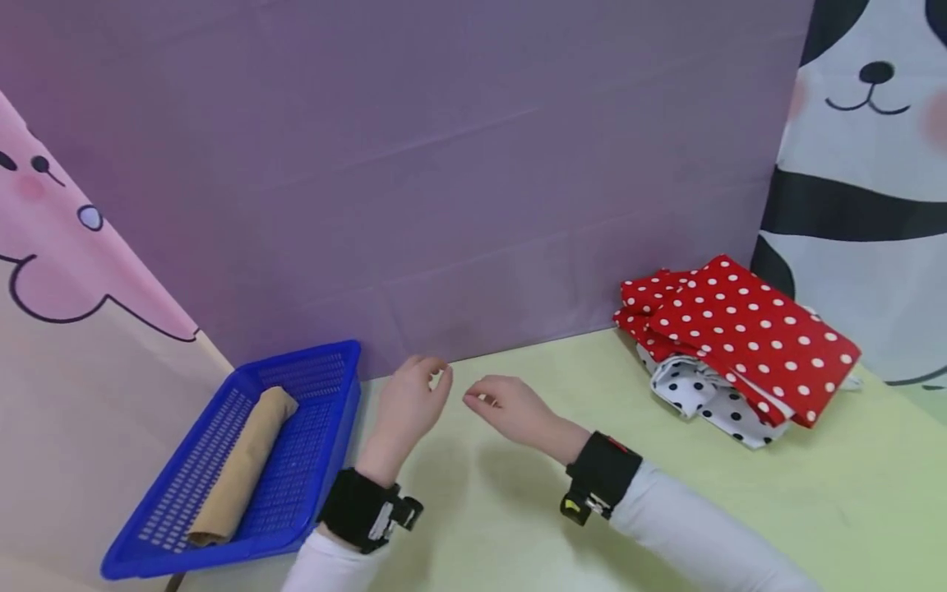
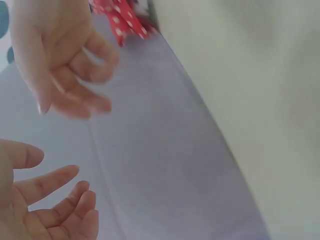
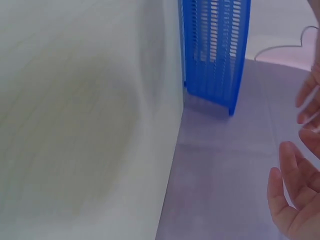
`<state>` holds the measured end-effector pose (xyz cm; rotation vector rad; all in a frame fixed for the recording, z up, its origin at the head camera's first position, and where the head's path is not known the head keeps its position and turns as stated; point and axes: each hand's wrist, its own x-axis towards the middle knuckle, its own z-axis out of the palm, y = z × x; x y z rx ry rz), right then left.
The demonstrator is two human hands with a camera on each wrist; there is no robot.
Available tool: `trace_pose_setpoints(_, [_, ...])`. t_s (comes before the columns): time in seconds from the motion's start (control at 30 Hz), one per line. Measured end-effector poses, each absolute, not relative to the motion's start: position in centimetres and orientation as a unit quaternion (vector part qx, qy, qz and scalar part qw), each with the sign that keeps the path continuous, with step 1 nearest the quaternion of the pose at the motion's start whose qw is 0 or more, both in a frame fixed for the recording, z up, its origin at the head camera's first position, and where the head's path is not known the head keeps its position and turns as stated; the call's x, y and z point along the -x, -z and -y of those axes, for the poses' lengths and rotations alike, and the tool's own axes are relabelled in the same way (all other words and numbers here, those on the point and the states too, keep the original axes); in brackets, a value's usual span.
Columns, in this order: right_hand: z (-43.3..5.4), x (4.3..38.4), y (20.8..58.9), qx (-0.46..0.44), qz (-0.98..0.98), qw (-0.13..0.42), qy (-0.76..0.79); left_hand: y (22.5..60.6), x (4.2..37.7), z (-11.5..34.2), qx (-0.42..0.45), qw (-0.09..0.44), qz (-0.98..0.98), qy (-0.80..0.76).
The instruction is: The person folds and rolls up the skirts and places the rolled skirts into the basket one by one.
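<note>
Both hands hover over the pale green table, a small gap between them, and neither holds anything. My left hand is near the blue basket, its fingers loosely bent; the left wrist view shows those fingers spread and relaxed. Facing it, my right hand has loosely curved fingers, also visible in the right wrist view. Inside the blue plastic basket lies a rolled tan cloth. To the right sits a folded red cloth with white dots, on top of a white cloth with black dots.
A purple backdrop rises along the table's far edge. At the right hangs a panda-printed sheet; on the left is a pink cartoon print. The basket stands at the table's left side.
</note>
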<state>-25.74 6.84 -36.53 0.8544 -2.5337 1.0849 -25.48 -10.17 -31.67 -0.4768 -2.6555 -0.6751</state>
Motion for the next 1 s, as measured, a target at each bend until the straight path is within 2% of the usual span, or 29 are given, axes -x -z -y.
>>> trace_pose_setpoints(0.27, [-12.3,24.4,36.6,-0.265,0.888,0.106,-0.36,34.7,24.9,5.9,0.167,0.158,0.917,0.326])
trace_pose_setpoints(0.6, [-20.4,24.3,36.1,-0.206,0.923,0.131,-0.297,36.3,26.9,0.0,0.199,0.12,0.9,0.369])
trace_pose_setpoints(1.0, [-28.6,21.4,35.4,-0.124,0.964,0.168,-0.163,39.3,27.6,-3.2,0.183,0.063,0.869,0.455])
